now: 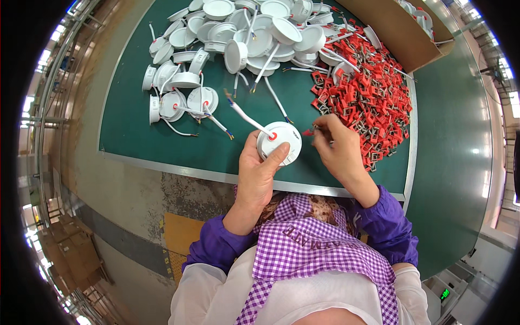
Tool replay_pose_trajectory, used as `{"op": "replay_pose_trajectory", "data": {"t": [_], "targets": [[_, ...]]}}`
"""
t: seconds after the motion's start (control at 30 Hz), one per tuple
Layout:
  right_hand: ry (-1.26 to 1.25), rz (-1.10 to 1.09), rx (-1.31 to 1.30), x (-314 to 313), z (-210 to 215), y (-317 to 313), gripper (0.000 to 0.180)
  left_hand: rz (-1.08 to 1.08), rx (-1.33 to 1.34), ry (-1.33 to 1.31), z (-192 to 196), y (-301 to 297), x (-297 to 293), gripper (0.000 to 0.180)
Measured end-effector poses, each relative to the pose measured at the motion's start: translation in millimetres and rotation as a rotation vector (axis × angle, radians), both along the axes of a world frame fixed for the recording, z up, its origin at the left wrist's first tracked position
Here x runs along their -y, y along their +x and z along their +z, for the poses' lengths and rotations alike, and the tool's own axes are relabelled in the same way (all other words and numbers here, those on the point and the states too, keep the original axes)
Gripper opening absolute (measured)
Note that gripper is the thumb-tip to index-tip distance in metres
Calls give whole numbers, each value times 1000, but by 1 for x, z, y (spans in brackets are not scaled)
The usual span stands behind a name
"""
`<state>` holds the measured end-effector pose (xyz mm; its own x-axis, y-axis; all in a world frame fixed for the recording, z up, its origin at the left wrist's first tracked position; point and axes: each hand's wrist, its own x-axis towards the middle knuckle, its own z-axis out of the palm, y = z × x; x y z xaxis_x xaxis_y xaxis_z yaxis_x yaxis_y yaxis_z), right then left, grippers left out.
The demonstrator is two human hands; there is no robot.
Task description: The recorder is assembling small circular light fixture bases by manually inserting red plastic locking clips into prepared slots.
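Note:
My left hand [259,172] grips a round white lamp housing [288,138] by its edge, thumb lying across its face. A white cable [250,118] with bare coloured wire ends comes out of a red ring in that face and points up and to the left. Just to the right, my right hand [338,145] pinches a small red clip [308,132] with a metal part between thumb and fingers. The clip is close to the housing but apart from it. Beyond my right hand spreads a heap of similar red clips [374,92].
A large pile of white lamp housings [222,32] with cables covers the back of the green table [127,130]. Several more stand at the left. A cardboard box [398,32] sits at the back right. A metal edge [206,174] runs along the table's front.

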<state>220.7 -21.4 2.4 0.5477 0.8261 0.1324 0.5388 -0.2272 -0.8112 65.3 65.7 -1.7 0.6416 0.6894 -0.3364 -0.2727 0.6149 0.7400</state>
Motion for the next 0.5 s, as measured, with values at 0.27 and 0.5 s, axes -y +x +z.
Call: {"op": "replay_pose_trajectory", "data": {"t": [0.27, 0.5], "targets": [[127, -31, -203, 10, 19, -19, 13, 53, 4, 106, -3, 9, 10, 37], [243, -26, -16, 13, 17, -25, 13, 95, -62, 311, -2, 14, 17, 38]]}}
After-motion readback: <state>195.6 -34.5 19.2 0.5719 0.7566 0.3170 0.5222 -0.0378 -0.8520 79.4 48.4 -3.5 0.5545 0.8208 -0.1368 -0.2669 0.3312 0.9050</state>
